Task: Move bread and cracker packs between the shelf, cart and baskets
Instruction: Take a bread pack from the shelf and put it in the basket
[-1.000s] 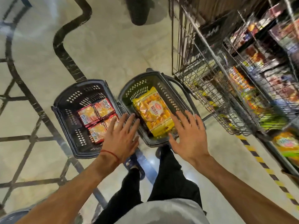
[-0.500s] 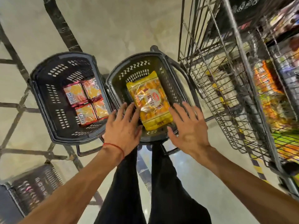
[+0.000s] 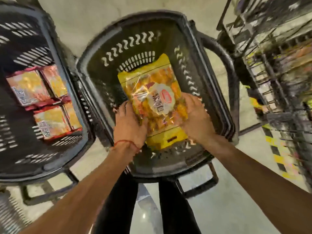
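Glossy floor (image 3: 94, 26), slotted basket (image 3: 199, 68), crinkly pack (image 3: 152, 78)

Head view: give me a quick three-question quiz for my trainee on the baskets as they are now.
1. True or false: the yellow bread pack is inside the right basket.
2. What grips the pack? A) one hand B) both hands C) neither hand
3. Fill in: the red cracker packs lie in the ___ basket.
Key: 1 true. 2 B, left hand and right hand at its sides. 3 left.
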A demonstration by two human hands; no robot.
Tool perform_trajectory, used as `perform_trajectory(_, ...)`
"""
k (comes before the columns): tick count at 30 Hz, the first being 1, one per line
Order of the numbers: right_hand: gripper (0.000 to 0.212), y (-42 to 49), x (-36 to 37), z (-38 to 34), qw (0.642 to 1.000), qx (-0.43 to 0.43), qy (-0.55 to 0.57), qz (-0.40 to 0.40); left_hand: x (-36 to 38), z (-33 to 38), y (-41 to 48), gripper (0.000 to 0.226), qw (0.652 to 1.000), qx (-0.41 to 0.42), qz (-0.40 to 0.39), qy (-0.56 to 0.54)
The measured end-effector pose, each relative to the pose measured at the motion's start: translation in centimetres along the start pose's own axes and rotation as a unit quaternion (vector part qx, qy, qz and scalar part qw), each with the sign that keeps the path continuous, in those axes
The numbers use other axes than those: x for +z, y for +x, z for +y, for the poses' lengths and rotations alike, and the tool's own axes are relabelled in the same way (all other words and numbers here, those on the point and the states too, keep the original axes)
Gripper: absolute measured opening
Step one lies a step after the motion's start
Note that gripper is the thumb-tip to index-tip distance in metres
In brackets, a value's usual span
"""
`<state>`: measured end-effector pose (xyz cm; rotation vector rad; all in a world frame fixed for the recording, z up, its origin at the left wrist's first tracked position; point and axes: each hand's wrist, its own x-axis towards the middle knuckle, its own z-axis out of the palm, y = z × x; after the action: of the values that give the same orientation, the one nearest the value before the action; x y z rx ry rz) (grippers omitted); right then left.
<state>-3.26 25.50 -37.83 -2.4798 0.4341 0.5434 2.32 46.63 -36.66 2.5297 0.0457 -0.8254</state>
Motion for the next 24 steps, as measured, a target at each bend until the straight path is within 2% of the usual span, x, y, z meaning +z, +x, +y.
perform_trajectory(3,0.081,3.1,4.1,2.6,0.997,0.064,0.041,-0.008,5.0,-2.4,3.8,0.079,0.991,-0.061,0.008,-0.121)
perform_trajectory(6,0.091,5.0,7.0,4.4,0.989,0.118,0.079,-0.037,8.4,-3.4,6.1,0.097,0.964,-0.144,0.017,-0.225)
perform_trajectory(8,0.100,5.4,8.0,4.8,0.977,0.144,0.151,-0.031,9.6,-3.5,6.5,0.085,0.945,-0.186,0.013,-0.270)
perform_trajectory(11,0.096,4.8,8.3,5.5,0.971,0.141,0.195,-0.004,9.6,-3.3,5.7,0.068,0.930,-0.205,0.036,-0.301)
perform_trajectory(15,0.079,2.6,5.5,3.7,0.961,0.142,0.236,0.014,6.2,-1.9,3.2,0.066,0.920,-0.206,0.072,-0.325)
perform_trajectory(18,0.090,-0.1,1.9,1.0,0.957,0.131,0.257,0.024,2.4,0.2,0.2,0.068,0.920,-0.195,0.089,-0.327)
perform_trajectory(20,0.088,-2.4,-1.0,-0.9,0.954,0.134,0.267,0.037,-0.8,1.9,-2.3,0.066,0.925,-0.181,0.085,-0.324)
perform_trajectory(24,0.092,-7.9,-7.7,-4.8,0.942,0.142,0.300,0.054,-7.7,5.0,-8.3,0.049,0.931,-0.136,0.046,-0.335)
